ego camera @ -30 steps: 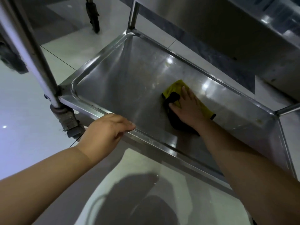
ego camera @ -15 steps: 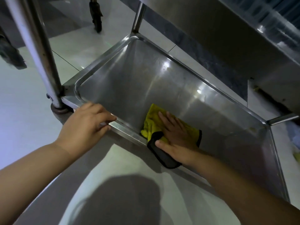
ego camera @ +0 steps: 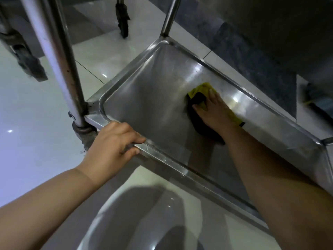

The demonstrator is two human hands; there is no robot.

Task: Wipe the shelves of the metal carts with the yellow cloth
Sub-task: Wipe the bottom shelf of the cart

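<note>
The bottom shelf [ego camera: 153, 105] of a metal cart fills the middle of the head view, a shallow steel tray with a raised rim. A yellow cloth [ego camera: 201, 89] with a black underside lies on it toward the far rim. My right hand [ego camera: 214, 109] presses flat on the cloth with straight fingers, and most of the cloth is hidden under the palm. My left hand [ego camera: 111, 141] grips the shelf's near rim close to the front left corner, fingers curled over the edge.
An upright cart post [ego camera: 57, 56] rises at the front left corner above a caster [ego camera: 84, 130]. Another post [ego camera: 169, 17] stands at the far corner. An upper shelf [ego camera: 279, 29] overhangs at top right. Wheels of another cart [ego camera: 122, 18] stand on the glossy tile floor.
My right hand has slid the cloth from the near rim back toward the far side of the shelf. My left hand keeps its grip on the near rim.
</note>
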